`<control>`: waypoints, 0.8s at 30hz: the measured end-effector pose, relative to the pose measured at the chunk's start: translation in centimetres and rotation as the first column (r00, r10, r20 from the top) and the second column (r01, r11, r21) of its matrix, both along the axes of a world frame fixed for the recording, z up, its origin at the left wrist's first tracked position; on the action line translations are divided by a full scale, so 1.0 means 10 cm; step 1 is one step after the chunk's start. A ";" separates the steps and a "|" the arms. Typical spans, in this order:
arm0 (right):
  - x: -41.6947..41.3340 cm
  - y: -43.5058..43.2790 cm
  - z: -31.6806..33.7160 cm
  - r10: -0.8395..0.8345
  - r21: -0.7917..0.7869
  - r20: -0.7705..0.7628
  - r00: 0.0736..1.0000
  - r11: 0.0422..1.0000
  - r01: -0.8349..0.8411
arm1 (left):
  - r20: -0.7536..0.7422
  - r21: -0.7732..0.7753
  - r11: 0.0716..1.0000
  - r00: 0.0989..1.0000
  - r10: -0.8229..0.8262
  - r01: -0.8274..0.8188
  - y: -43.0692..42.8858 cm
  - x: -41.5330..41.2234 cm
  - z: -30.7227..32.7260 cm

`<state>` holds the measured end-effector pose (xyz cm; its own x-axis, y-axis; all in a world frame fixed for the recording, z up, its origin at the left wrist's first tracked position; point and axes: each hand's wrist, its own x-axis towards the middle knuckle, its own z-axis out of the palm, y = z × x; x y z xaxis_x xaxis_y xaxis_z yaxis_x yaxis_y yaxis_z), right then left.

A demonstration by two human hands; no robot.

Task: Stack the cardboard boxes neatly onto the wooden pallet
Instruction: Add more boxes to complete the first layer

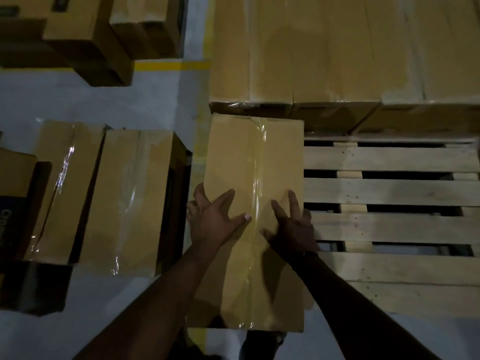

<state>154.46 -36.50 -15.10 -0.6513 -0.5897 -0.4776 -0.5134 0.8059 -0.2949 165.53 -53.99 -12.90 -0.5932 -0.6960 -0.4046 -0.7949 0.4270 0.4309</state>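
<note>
The left hand [215,216] and right hand [293,226] lie flat, fingers spread, on the near half of a taped cardboard box [254,157], grip released on both, probably pressing or nudging it rather than lifting. The box sits along the left edge of the wooden pallet [389,190], its far end up against the back row of boxes [337,53], likely to keep the layer square; all are sealed, contents unseen.
</note>
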 end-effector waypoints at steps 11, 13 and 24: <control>-0.16 -0.15 -0.29 0.154 0.045 -0.041 0.987 0.987 -0.152 | 0.137 0.083 0.993 0.986 -0.094 0.083 -0.21 0.04 -0.30; -0.05 -0.05 -0.24 0.170 0.050 -0.050 0.984 0.985 -0.168 | 0.166 0.101 0.985 0.974 -0.153 0.138 -0.11 0.15 -0.30; 0.95 0.76 -0.08 0.195 0.130 0.141 0.971 0.968 -0.213 | 0.332 0.177 0.907 0.845 -0.420 0.382 0.80 1.33 -0.19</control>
<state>163.91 -28.92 -15.85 -0.4531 -0.6234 -0.6372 -0.6372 0.7264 -0.2575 178.88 -46.02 -14.78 -0.6148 -0.3733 -0.6947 -0.6703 0.7115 0.2109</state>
